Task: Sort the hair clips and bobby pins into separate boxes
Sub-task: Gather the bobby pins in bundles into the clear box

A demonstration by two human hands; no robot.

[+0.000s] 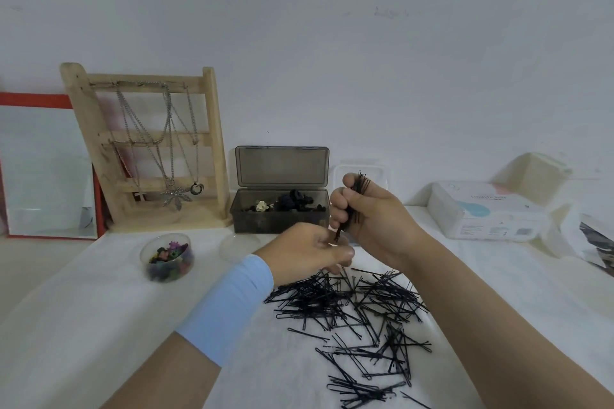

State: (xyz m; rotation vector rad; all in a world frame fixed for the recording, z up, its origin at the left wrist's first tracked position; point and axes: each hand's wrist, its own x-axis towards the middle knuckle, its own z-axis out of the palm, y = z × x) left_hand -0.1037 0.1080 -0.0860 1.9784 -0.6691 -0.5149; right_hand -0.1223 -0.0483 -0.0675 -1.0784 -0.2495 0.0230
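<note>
Both hands work just above the loose heap of black bobby pins (358, 315), which sprawls over the white cloth (83, 325) nearest the viewer. Closed in a fist, the right hand (375, 216) grips an upright bundle of bobby pins (357, 196) whose ends stick out above and below the fingers. Curled beside it, the left hand (309, 251), wearing a pale blue wristband (229, 305), pinches its fingertips at the lower end of that bundle; whether it has a pin of its own I cannot tell. Left of the heap stands a small clear round tub (167, 257) filled with little coloured hair clips, and a clear round lid (237, 247) lies flat between tub and hands. Beyond the heap a smoky grey box (280, 209) sits with its hinged lid up, dark hair accessories and a cream flower piece inside. Behind the right hand a white container (360, 171) shows only partly. Far left of the heap a wooden rack (149, 149) carries silver necklaces before a red-framed mirror (46, 166); far right lies a white tissue pack (485, 212), its print too blurred to read.
</note>
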